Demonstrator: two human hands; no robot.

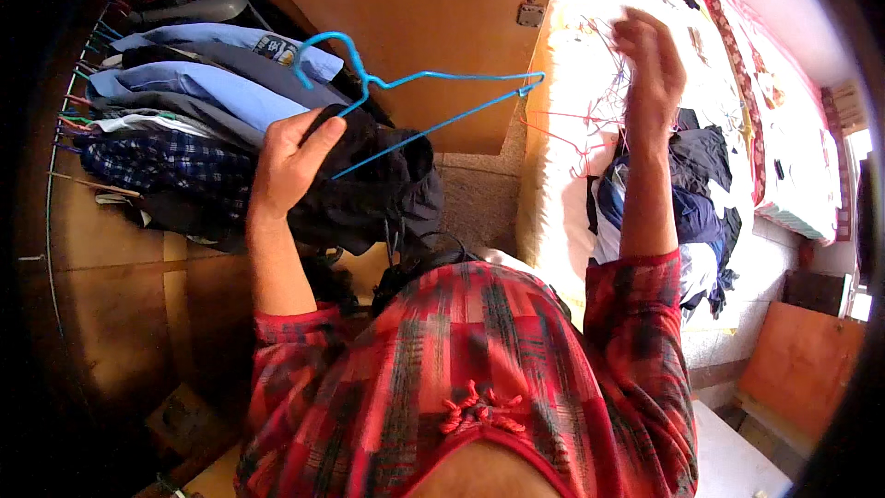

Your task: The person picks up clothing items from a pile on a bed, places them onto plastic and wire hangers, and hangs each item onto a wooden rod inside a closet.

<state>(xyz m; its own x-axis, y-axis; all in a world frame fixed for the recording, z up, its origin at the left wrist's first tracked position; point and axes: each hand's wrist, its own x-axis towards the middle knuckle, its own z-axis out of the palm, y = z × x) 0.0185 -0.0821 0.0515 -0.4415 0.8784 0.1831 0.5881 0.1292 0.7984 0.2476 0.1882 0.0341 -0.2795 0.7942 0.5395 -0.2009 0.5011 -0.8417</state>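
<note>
My left hand (288, 161) is closed around a blue hanger (367, 79), its thumb pressing a dark garment against one arm of it. The hook stands up and the other arm reaches right, bare. Below that hand hangs the black garment (406, 189); its exact kind is hard to make out. My right hand (653, 60) is raised over the bed, slightly blurred, with loosely bent fingers apart and nothing visible in them. Beneath it lie several loose wire hangers (604, 83), and a red hanger (562, 120) sits near the bed's edge.
Left, an open wardrobe holds a rail (53, 184) with shirts, among them a light blue shirt (198, 88) and a dark checked shirt (166, 166). The wooden wardrobe door (424, 9) stands ahead. A pile of dark clothes (687, 194) lies on the bed (553, 212).
</note>
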